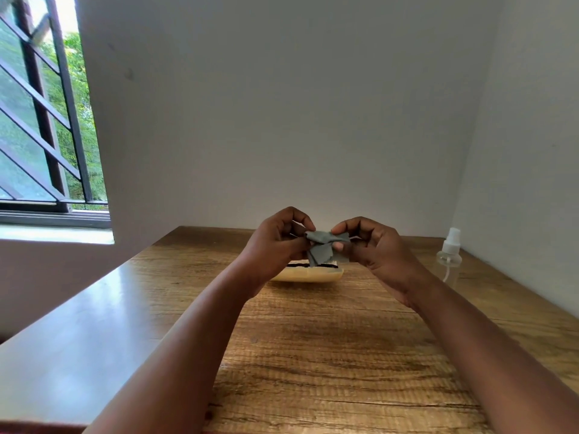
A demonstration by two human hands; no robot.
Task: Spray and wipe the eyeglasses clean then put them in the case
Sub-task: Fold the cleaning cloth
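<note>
A small grey cloth (pixel 322 247) is bunched up in the air above the table. A cream case (pixel 308 274) lies open behind it. A clear spray bottle (pixel 449 255) with a white top stands upright, far right.

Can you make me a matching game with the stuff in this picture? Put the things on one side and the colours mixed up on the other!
Things:
1. cloth held in both hands
2. spray bottle on the right
3. glasses case behind the hands
4. table

Colours:
A. brown wood
B. cream
C. grey
D. see-through with a white top

Right pairs: 1-C, 2-D, 3-B, 4-A.

The left hand and the right hand both pinch the cloth above the case.
</note>
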